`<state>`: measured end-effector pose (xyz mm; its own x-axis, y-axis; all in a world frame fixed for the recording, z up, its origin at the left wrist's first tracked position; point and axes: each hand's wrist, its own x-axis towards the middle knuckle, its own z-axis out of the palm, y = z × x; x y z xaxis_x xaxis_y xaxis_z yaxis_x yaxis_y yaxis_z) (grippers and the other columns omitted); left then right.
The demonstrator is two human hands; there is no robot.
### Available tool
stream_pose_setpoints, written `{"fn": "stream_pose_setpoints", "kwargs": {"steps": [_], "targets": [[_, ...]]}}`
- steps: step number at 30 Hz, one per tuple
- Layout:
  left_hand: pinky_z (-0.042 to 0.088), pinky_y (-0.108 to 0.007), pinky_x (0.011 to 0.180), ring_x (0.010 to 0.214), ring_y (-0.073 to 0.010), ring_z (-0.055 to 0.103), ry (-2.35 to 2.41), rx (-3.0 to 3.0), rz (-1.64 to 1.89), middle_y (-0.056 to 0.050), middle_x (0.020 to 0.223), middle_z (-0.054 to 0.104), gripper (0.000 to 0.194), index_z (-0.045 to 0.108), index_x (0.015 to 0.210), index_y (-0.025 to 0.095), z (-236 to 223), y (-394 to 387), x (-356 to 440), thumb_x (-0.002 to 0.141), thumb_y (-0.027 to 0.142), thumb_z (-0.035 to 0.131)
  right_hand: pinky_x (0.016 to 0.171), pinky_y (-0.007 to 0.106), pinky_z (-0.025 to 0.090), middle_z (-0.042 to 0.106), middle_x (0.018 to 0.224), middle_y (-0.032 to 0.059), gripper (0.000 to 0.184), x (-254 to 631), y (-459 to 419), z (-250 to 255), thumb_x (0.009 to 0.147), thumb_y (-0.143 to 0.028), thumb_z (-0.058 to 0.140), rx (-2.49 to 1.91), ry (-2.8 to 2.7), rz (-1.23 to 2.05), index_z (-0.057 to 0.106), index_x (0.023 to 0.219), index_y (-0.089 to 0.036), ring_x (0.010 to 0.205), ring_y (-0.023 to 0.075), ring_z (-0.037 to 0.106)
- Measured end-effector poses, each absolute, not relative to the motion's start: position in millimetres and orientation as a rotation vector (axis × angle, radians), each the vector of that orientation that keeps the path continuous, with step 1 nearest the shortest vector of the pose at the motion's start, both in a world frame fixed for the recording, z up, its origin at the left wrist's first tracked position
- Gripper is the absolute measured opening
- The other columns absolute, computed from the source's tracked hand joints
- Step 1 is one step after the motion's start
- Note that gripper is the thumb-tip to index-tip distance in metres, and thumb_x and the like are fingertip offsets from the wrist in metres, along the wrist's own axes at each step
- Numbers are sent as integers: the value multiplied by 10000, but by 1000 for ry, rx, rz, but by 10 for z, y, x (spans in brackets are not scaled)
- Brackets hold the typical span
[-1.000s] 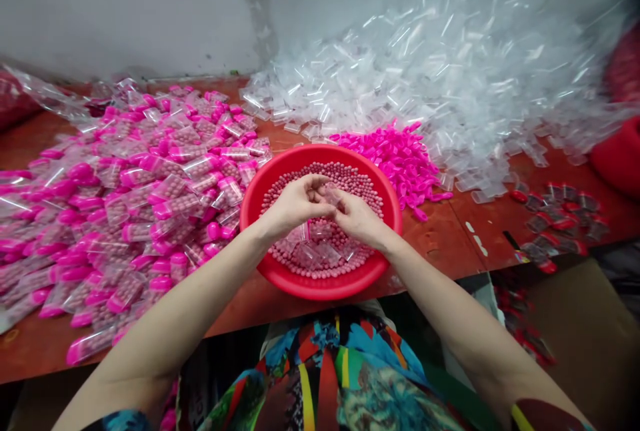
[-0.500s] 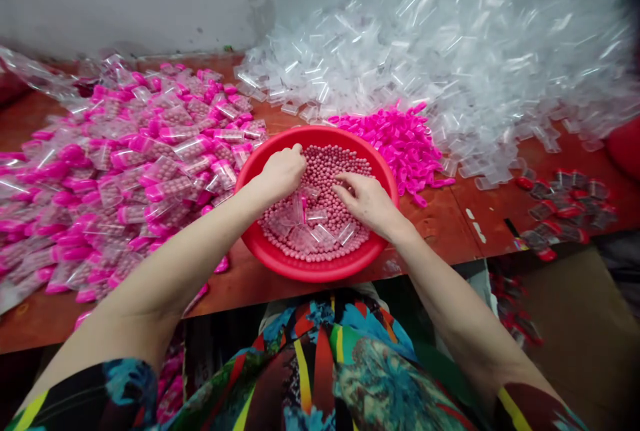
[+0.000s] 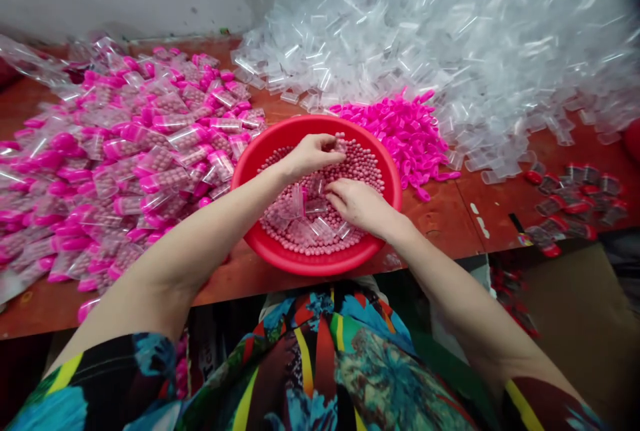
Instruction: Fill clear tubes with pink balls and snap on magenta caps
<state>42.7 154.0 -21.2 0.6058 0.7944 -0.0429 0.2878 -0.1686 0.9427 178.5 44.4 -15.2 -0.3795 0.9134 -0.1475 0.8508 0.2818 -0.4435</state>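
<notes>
A red bowl (image 3: 320,263) at the table's near edge holds small pink beads (image 3: 367,167) and several empty clear tubes (image 3: 310,227). My left hand (image 3: 310,154) reaches over the bowl's far half. Its fingers are pinched on what looks like a small clear tube (image 3: 341,145) just above the beads. My right hand (image 3: 357,205) lies palm down on the beads in the middle of the bowl. Its fingers curl over the loose tubes, and what they grip is hidden.
A wide heap of bead-filled tubes with pink caps (image 3: 150,144) covers the table's left side. Loose pink caps (image 3: 407,131) lie right of the bowl, with a big pile of empty clear tubes (image 3: 450,44) behind. Red-capped tubes (image 3: 570,201) sit far right on the brown table (image 3: 450,217).
My hands, joined over the bowl a second ago, parted and dipped into the beads. Now the left has shifted right along the far side and the right has drawn nearer to me.
</notes>
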Motion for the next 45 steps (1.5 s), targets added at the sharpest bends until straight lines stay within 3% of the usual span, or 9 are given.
{"fn": "stream_pose_setpoints", "kwargs": {"steps": [3,7,10,18,24,30,35,39,45], "targets": [[471,-289,877,896,-160,623,758,1388,767,-41,944,706,290,737,990,118,-43,1394,180,744,264,788,941,351,503,716,1167,160,312,1605,566,-143,1033,-200,417,-1645,-2520,688,703,1136,-128,1042,248,692],[504,-277,818,888,-161,647,777,1070,851,-70,1005,724,265,747,1028,138,75,1081,-46,807,283,769,1076,445,452,594,1397,237,344,1378,752,-235,935,-251,614,-1530,-2703,566,682,1222,-74,1283,342,560],[534,-279,736,842,-176,687,842,836,942,-99,977,743,247,723,1070,122,108,850,-153,849,231,707,1166,467,375,596,1417,213,429,1282,875,-346,906,-282,665,-1428,-2791,546,661,1280,-71,1385,346,462],[512,-229,562,676,-140,678,911,491,1138,-53,825,726,162,683,1009,127,85,534,-315,886,194,601,1002,342,471,689,1249,153,333,1334,824,-286,893,-162,647,-1319,-2948,612,669,1223,-124,1154,259,639],[525,-243,589,659,-145,680,960,385,1123,-45,784,710,170,674,945,144,-20,476,-270,916,280,575,898,354,508,668,1245,186,407,1329,697,-224,960,-310,593,-1492,-2983,582,636,1316,-116,1099,294,673],[483,-217,540,637,-122,666,954,379,1184,-16,762,705,161,678,918,156,-20,456,-271,932,242,542,862,290,483,750,1157,152,293,1309,713,-154,932,-144,550,-1483,-2946,750,750,1145,-124,1039,247,702],[476,-222,534,626,-129,661,973,398,1137,-15,725,698,183,685,915,155,-6,458,-279,932,264,538,836,255,476,794,1056,88,333,1394,743,-96,974,-161,463,-1606,-2653,752,780,1076,-140,957,188,709],[491,-227,563,666,-141,684,987,413,1156,-24,772,729,161,691,925,169,-20,466,-279,899,271,569,801,302,506,796,1028,137,280,1245,649,-126,954,-311,564,-1827,-2658,723,773,1044,-150,949,256,737],[488,-218,560,693,-143,695,955,400,1173,-33,805,734,142,685,913,164,-44,448,-293,885,278,605,831,353,524,772,1122,187,350,1103,556,-221,851,-237,674,-1798,-2649,739,697,1185,-134,1021,322,734]]}}
